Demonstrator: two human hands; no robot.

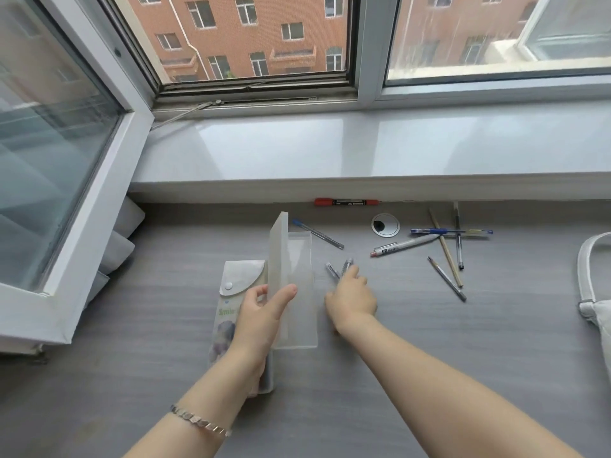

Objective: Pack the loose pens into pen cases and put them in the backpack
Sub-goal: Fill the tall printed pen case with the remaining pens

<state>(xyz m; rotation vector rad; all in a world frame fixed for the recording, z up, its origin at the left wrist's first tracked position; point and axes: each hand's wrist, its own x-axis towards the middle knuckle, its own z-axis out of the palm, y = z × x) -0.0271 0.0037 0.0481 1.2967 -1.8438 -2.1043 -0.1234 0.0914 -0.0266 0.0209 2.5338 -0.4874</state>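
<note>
A clear plastic pen case [297, 292] lies open on the grey desk [429, 342], its lid standing up. My left hand [261, 317] holds that lid, thumb on its inner face. A soft snap-flap pouch [231, 302] lies just left of it, partly under my left hand. My right hand [352, 299] grips two clear pens [340, 267] right of the case. Several loose pens [449, 252] are scattered further right, a blue-capped pen [317, 233] lies behind the case, and a red marker [347, 202] rests by the sill. The white backpack [595, 292] shows at the right edge.
A round cable grommet [385, 225] sits in the desk near the back. A grey windowsill [363, 150] runs behind the desk. An inward-opened window sash [66, 166] juts over the left side.
</note>
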